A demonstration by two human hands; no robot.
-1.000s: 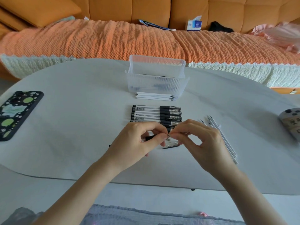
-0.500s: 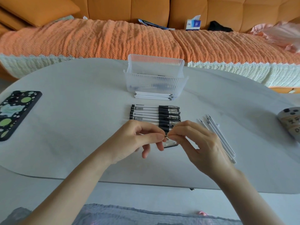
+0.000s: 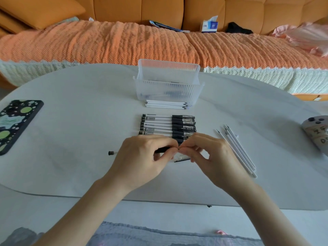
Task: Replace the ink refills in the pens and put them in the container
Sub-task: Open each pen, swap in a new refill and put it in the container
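We list two hands meeting above the near middle of the white counter (image 3: pixel 79 103), forearms entering from the lower edge and converging, backs of the hands turned up towards us. Left hand (image 3: pixel 142 157): fingers curled round a pen (image 3: pixel 162 150) held level, its black end plug jutting out to the left of the hand, its dark grip section showing between thumb and forefinger. Right hand (image 3: pixel 211 157): thumb and forefinger pinched together on the tip end of that same pen, the other fingers loosely bent beneath; what exactly sits between the fingertips we cannot tell. Pen cap (image 3: pixel 182 158): lying on the counter just under the two hands. Row of capped pens (image 3: pixel 166 126): laid side by side just beyond the hands, caps to the right. Clear ribbed container (image 3: pixel 168 86): further back, centre, dark pens dimly visible inside. White refills (image 3: pixel 166 104): stacked against the container's near wall. A second lot of refills (image 3: pixel 237 150): laid diagonally to the right of the right hand. Phone in a spotted case (image 3: pixel 16 125): at the left edge of the counter.
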